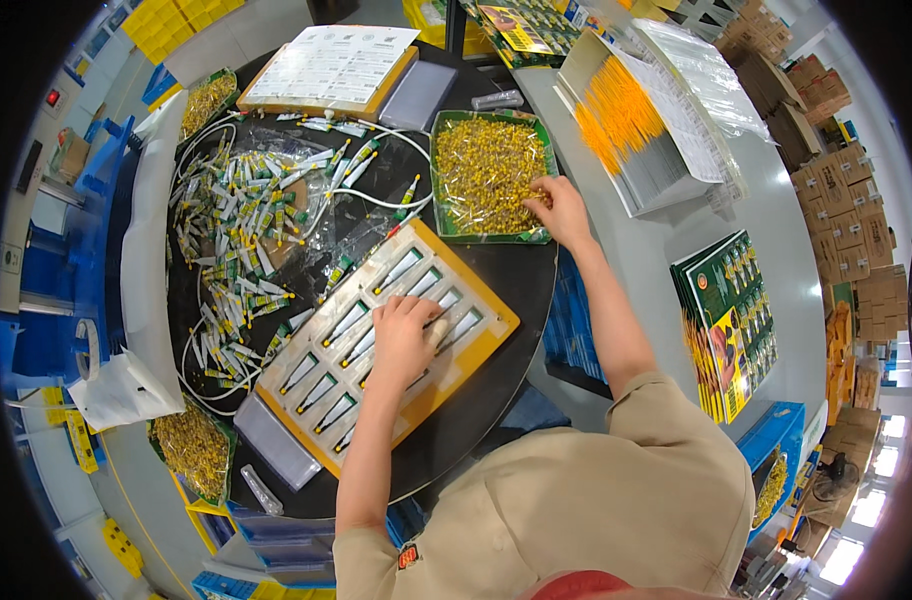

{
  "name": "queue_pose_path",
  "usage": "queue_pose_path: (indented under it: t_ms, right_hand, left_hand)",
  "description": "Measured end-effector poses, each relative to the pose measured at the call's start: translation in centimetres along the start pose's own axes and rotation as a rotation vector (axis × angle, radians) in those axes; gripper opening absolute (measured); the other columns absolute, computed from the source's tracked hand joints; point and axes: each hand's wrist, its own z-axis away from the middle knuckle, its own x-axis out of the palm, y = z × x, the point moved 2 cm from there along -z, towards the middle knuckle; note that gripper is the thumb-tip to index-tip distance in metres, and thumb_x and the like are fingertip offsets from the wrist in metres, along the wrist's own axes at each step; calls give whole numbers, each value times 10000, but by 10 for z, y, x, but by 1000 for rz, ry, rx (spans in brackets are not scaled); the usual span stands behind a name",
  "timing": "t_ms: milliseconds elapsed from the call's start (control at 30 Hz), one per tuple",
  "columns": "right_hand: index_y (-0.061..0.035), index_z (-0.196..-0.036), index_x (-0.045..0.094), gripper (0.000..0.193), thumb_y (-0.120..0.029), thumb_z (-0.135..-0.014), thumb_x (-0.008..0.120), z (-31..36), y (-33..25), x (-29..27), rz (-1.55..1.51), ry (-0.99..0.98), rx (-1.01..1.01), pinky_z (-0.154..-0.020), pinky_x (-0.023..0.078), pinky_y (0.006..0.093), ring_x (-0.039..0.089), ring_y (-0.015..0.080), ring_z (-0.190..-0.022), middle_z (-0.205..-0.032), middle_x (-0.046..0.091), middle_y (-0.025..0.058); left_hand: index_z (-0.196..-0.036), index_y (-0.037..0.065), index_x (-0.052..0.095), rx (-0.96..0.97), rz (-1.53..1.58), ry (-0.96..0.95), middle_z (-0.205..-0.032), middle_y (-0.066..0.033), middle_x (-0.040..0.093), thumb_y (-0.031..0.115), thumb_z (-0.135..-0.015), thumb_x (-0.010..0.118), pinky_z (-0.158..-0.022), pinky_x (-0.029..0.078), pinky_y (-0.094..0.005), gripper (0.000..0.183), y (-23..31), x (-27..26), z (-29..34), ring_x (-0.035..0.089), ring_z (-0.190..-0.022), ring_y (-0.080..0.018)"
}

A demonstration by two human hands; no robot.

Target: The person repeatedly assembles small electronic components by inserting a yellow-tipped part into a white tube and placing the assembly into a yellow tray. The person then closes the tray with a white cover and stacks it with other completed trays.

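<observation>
A clear plastic tray on a yellow board (499, 318) lies slanted on the dark round table, with small white-and-green tubes (334, 413) in its pockets, yellow tips pointing down and left. My left hand (404, 335) lies over the middle of this tray, fingers bent down onto it and thumb apart; something pale covers the thumb end. What lies under the palm is hidden. My right hand (559, 208) reaches the right edge of a green bin (491, 238) full of small yellow pieces (486, 170). Its thumb and fingers close in a pinch; anything between them is too small to make out.
Many loose tubes (241, 215) spread across the table's left side, with a pale cable around them. Beyond stands a board with printed sheets (331, 65). More yellow pieces fill a bin (194, 450) near left. On the right, a grey table holds a box of cards (636, 170) and green packs (726, 320).
</observation>
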Motion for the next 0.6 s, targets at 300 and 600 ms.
queue_pose_path:
  t_ms: [300, 600]
  right_hand:
    - [-71, -987, 611, 289, -214, -787, 764, -4, 8, -12, -166, -114, -52, -778, 498, 390, 616, 285, -830, -928, 566, 121]
    - [-73, -948, 618, 303, -183, -739, 807, -2, -1, -4, -73, -39, -101, -719, 506, 378, 612, 287, -794, -906, 557, 111]
  left_hand:
    - [-981, 106, 662, 17, 98, 68, -990, -67, 653, 61, -776, 684, -865, 380, -418, 211, -4, -20, -39, 553, -992, -302]
    - [-984, 42, 642, 128, 145, 51, -954, -130, 645, -73, -731, 603, -790, 450, -408, 281, -11, -26, -89, 561, -899, -360]
